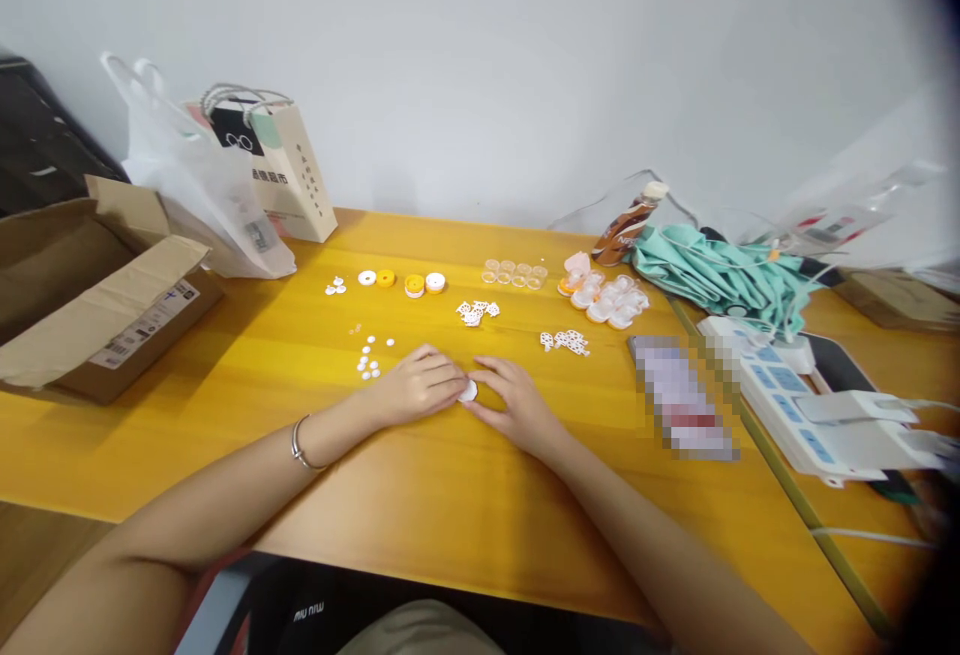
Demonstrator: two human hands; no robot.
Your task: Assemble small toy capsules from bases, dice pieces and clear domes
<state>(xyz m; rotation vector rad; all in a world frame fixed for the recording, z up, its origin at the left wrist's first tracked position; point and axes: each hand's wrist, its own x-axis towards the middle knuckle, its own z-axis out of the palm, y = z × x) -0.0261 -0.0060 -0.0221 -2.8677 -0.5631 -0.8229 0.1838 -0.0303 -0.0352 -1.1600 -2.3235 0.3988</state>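
Observation:
A small white round piece (pixel 469 392) is held low over the table between my two hands. My left hand (pixel 421 387) has its fingers pressed together, their tips on the piece's left side. From the right, my right hand (pixel 519 409) curves around it, thumb and a finger at its lower and upper edges. Several small white discs (pixel 365 360) lie just left of my left hand. Beyond the hands are white openwork pieces (pixel 474 314), with more white cut-out pieces (pixel 568 341) to the right. Yellow and white round parts (pixel 414 285) sit farther back.
Clear round cups (pixel 515 273) and a cluster of clear-lidded containers (pixel 609 297) stand at the back. An open cardboard box (pixel 161 320), plastic bag (pixel 214 195) and paper bag (pixel 300 170) are left. Right are a bottle (pixel 626 225), teal cloth (pixel 720 270), blurred flat object (pixel 682 400) and power strip (pixel 780 395).

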